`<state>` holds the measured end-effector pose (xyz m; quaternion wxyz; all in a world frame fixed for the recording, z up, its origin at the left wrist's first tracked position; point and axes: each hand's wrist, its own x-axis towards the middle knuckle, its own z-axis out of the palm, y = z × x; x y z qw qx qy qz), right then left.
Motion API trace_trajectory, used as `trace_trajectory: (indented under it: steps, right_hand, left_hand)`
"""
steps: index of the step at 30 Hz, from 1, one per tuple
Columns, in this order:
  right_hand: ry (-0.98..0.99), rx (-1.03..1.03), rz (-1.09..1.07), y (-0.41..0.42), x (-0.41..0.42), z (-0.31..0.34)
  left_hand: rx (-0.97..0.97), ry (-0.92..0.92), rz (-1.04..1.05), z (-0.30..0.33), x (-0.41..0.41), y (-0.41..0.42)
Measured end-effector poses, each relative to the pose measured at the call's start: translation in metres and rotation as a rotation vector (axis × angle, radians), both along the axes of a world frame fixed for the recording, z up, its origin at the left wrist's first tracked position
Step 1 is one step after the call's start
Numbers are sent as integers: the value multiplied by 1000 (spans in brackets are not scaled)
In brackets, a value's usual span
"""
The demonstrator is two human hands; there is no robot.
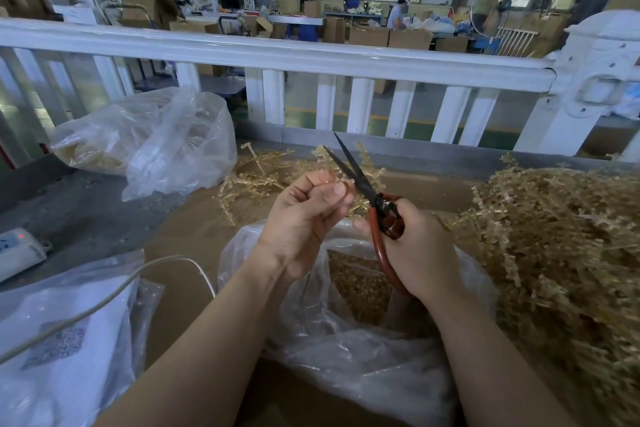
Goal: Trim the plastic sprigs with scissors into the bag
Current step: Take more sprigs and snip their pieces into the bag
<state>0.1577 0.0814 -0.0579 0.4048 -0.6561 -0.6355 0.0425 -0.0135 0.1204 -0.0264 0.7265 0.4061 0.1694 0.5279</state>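
- We see a brown cardboard sheet (194, 239) as our work surface
- On it: an open clear bag (346, 340) near centre, loose sprigs (256, 177) far centre, a big heap (561, 253) right
- Another filled clear bag (145, 142) lies far left on the grey floor (79, 211)

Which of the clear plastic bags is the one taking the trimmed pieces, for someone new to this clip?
Start at the white railing across the back, then drop to the two hands. The bag lies open directly beneath them. Unlike the knotted bag far left, its mouth gapes, showing golden cuttings inside.
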Motion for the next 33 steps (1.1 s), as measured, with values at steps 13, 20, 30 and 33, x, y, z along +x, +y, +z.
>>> trace_trajectory:
  steps: [13,20,30,33]
  right_hand:
    - [55,-29,134,-1,1,1]
    - [-51,-26,81,-1,1,2]
    - [-86,18,29,-4,0,4]
    - [-101,24,25,-4,-1,4]
  left_hand:
    - [97,19,338,1,2,2]
    - [286,159,445,-1,3,3]
    - [303,162,456,-3,0,5]
    - [302,161,450,-3,-1,6]
